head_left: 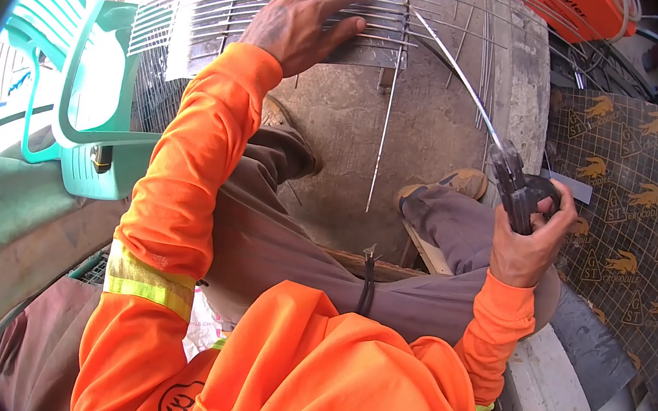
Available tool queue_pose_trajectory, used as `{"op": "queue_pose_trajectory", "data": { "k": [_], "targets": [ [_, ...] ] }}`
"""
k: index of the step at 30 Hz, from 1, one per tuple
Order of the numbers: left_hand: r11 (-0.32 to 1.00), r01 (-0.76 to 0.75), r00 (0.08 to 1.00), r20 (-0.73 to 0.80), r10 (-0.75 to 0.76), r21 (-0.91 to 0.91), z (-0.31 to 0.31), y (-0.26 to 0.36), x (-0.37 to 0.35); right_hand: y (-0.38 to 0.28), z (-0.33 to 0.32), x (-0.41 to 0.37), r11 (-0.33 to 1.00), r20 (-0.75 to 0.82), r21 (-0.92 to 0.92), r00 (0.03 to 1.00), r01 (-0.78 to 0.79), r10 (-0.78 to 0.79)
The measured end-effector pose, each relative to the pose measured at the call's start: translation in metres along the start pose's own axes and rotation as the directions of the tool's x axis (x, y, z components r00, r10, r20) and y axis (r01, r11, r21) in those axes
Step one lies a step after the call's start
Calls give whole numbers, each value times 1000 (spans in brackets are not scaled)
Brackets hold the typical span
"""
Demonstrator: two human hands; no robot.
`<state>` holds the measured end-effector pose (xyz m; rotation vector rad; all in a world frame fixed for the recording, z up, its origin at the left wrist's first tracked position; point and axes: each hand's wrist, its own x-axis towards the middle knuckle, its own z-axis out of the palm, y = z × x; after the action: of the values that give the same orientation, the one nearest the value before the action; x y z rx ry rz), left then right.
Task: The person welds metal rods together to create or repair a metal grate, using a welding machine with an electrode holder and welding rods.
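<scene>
My right hand [535,235] is closed around the black handle of a welding electrode holder [518,188]. A long thin welding rod [461,75] is clamped in it and slants up and left, its tip close to the right part of a metal rod grid [239,1]. My left hand [306,22] lies on top of the grid, thumb and forefinger apart, the other fingers partly hidden. Many thin parallel bars make up the grid, crossed by a few others. One crossing bar [384,130] sticks out toward me past the grid's edge.
A green plastic chair [111,142] stands at the left. An orange Tyler machine [571,9] sits at the upper right, above a dark board with crocodile prints [627,217]. Loose rods [485,69] lie on the concrete floor [346,134]. My shoes flank the floor below the grid.
</scene>
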<state>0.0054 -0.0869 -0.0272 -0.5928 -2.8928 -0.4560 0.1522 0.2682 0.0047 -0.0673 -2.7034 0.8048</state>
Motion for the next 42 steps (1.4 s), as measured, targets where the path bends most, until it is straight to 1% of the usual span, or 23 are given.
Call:
{"op": "queue_pose_trajectory", "data": {
  "k": [4, 14, 17, 19, 22, 23, 26, 28, 34, 38, 40, 41, 42],
  "targets": [
    [1000, -9, 1000, -14, 9, 1, 1, -1, 0, -4, 0, 0, 1000, 15, 5, 1000, -27, 27],
    [1000, -7, 1000, -11, 7, 19, 1, 0, -1, -5, 1, 1, 1000, 27, 19, 999, -24, 24],
    [1000, 4, 1000, 5, -4, 4, 0, 1, 0, -5, 2, 1, 1000, 21, 3, 1000, -17, 17],
    [1000, -5, 1000, -29, 5, 0, 2, -1, -1, -6, 3, 1, 1000, 3, -3, 1000, -14, 14],
    [1000, -14, 1000, -27, 13, -26, 0, 1, 0, 2, 3, 1, 1000, -14, -18, 1000, 19, -19],
    [999, -17, 1000, -27, 16, -38, 0, 1, 0, -3, 0, -1, 999, -32, 40, 999, -18, 19],
    [999, -37, 999, -34, 36, -22, 0, -1, 0, -7, 0, -1, 1000, -35, 13, 999, -18, 19],
    [1000, -28, 999, -18, 28, -11, -1, 0, -1, -6, 0, -1, 1000, -13, -15, 1000, 7, -7],
    [1000, -7, 1000, -2, 7, -12, -1, 1, -1, -4, 2, 0, 998, -25, -35, 998, 49, -50],
    [1000, -24, 999, -21, 24, 15, -2, 2, -1, -6, 3, 0, 1000, -20, 18, 1000, 16, -16],
    [998, 42, 998, 38, -40, -36, -5, 5, -1, -6, 3, 0, 1000, -9, 23, 1000, 5, -5],
    [998, 42, 998, 38, -41, -36, 4, -8, -3, -5, 3, 0, 1000, -9, 23, 1000, 6, -6],
    [975, -118, 991, 79, 105, 187, 20, -32, -5, -3, 3, -1, 1000, -2, 21, 1000, 6, -6]
  ]
}}
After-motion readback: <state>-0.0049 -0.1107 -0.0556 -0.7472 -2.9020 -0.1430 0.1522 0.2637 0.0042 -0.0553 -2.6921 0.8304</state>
